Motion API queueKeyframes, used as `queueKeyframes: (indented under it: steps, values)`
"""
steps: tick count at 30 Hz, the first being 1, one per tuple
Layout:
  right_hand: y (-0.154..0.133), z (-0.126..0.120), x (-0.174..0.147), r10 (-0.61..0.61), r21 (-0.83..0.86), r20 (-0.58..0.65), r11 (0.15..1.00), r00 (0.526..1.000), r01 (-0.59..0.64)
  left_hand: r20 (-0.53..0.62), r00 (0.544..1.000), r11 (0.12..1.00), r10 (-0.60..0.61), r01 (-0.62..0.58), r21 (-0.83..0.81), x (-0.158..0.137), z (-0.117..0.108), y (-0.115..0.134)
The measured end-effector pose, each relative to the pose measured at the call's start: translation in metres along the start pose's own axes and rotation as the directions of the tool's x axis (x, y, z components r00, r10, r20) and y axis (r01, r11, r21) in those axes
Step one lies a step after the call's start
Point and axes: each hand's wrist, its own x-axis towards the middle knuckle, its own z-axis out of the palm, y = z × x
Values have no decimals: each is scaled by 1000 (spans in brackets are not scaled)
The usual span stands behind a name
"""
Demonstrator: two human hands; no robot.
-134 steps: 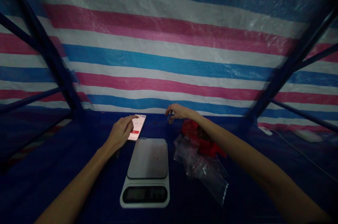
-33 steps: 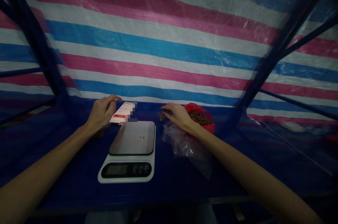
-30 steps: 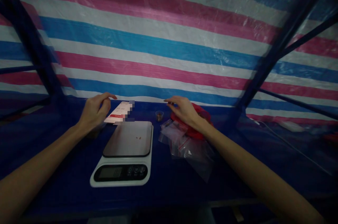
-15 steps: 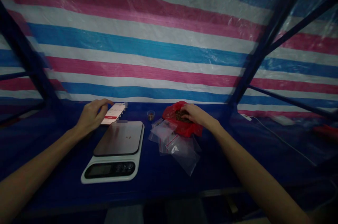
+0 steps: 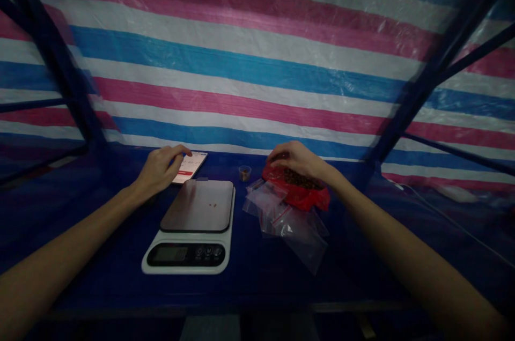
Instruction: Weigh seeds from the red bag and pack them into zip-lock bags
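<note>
My left hand (image 5: 161, 165) is over the left side of a lit phone (image 5: 196, 161), its fingers apart and the index finger reaching over the screen. My right hand (image 5: 295, 158) is at the far left part of a red plastic bag (image 5: 308, 199) holding small brown grains (image 5: 300, 179). Its fingers are curled together, and whatever is between them is too dark to make out. A small clear cup (image 5: 244, 173) with a little brown content stands left of the bag. On the steel plate of a white kitchen scale (image 5: 197, 207) lie a few tiny brown bits (image 5: 212, 205).
Several clear zip bags (image 5: 298, 231) lie overlapping in front of the red bag. A striped plastic sheet (image 5: 241, 67) hangs behind the blue table (image 5: 257, 282). Dark blue frame bars (image 5: 418, 83) slope up at both sides. A white cable (image 5: 454, 217) runs along the right.
My right hand has risen out of the grains and moved toward the bag's far left side. My left hand stays by the phone. The whole view has shifted, putting things further right.
</note>
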Motion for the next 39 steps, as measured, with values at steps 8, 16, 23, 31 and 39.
queueKeyframes:
  steps: [8,16,23,31,39]
  values:
    - [-8,30,74,-125,-56,251,988,960,144,60,996,997,70,-72,22,-1,6,1]
    - [-26,30,76,-116,-185,258,969,959,167,45,997,998,65,-65,1,0,4,2]
    - [-26,-5,21,-29,-362,26,932,999,37,50,995,996,87,-86,-15,0,7,2]
    - [40,-9,-44,180,-296,225,949,958,-109,39,986,986,163,-162,-26,-3,13,9]
    - [50,-15,-39,135,-354,230,934,964,-46,94,990,994,104,-106,10,-4,11,10]
